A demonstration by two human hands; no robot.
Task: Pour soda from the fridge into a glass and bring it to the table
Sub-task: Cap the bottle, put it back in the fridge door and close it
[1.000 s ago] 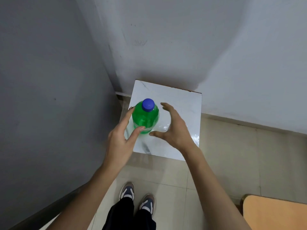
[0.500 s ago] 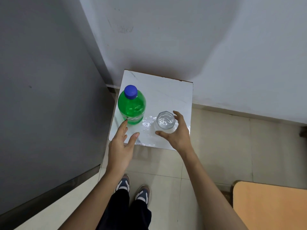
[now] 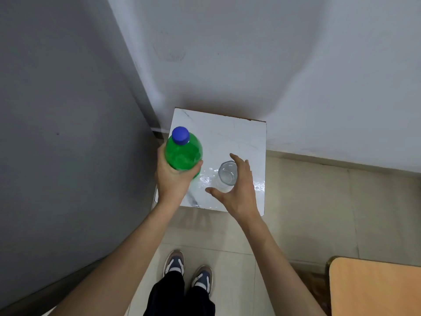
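- A dark grey wall (image 3: 57, 133) fills the left side and meets the white wall (image 3: 250, 53) at a corner just behind the small stand.
- The left hand (image 3: 172, 179) is wrapped around the lower body of the green soda bottle (image 3: 183, 153), thumb on the right side and fingers round the left; the bottle's base is hidden behind the hand, so I cannot tell whether it rests on the stand or is lifted off it.
- The bottle stands upright, long axis vertical, its blue cap (image 3: 180, 135) on and pointing up toward the camera, at the left edge of the white marble-patterned stand top (image 3: 227, 133).
- The stand top has bare room behind the bottle and glass, up to its far edge against the white wall; its near left corner is covered by the left wrist.
- The clear glass (image 3: 226, 175) stands upright on the stand's near right part, mouth up, just right of the bottle and apart from it; it is too transparent to tell whether anything is in it.
- The right hand (image 3: 237, 192) is spread open around the glass, thumb to its near left and fingers past its right side; actual contact cannot be made out.
- Beige floor tiles (image 3: 319, 213) lie open to the right of the stand.
- Below, two sneakers (image 3: 189, 272) and dark trouser legs show, cut off by the frame.
- A tan wooden tabletop (image 3: 376, 290) is cut off at the bottom right corner.
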